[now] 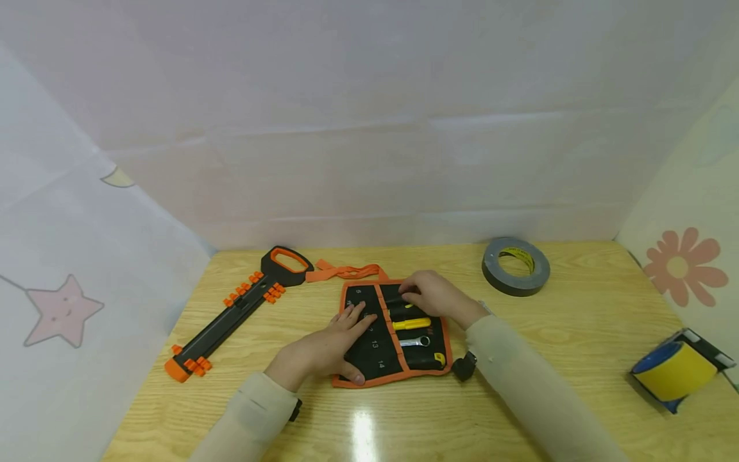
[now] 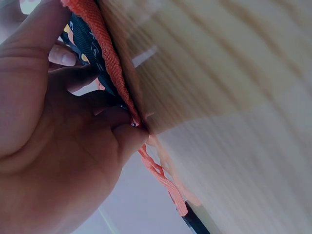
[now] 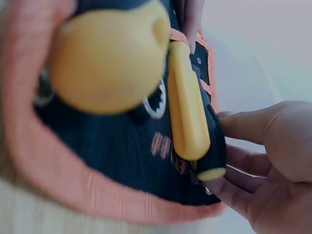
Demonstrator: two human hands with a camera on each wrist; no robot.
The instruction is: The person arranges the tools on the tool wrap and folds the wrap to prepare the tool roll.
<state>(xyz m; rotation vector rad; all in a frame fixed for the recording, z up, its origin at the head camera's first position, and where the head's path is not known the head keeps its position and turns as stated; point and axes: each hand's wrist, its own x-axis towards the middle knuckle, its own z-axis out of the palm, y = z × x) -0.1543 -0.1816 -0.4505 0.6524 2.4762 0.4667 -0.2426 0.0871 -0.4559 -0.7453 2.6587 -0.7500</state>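
A black tool roll (image 1: 369,359) with orange edging and printed numbers lies unrolled on the table. My left hand (image 1: 335,340) rests on its left half with fingers spread. At the upper right pockets, my right hand (image 1: 435,295) pinches a black handle with a yellow end (image 3: 212,174) between thumb and fingers; the rest of that tool is hidden. Below it in the pockets are a yellow handle (image 1: 412,323), a ring-ended wrench (image 1: 423,341) and a black tool with a yellow end (image 1: 440,359). In the right wrist view, a blurred yellow end (image 3: 109,63) fills the foreground.
Orange ties (image 1: 349,271) trail from the roll's top edge toward a black rack with orange clips (image 1: 231,321) on the left. A grey tape roll (image 1: 537,273) lies at the back right. A yellow and blue tape dispenser (image 1: 675,375) stands at the far right.
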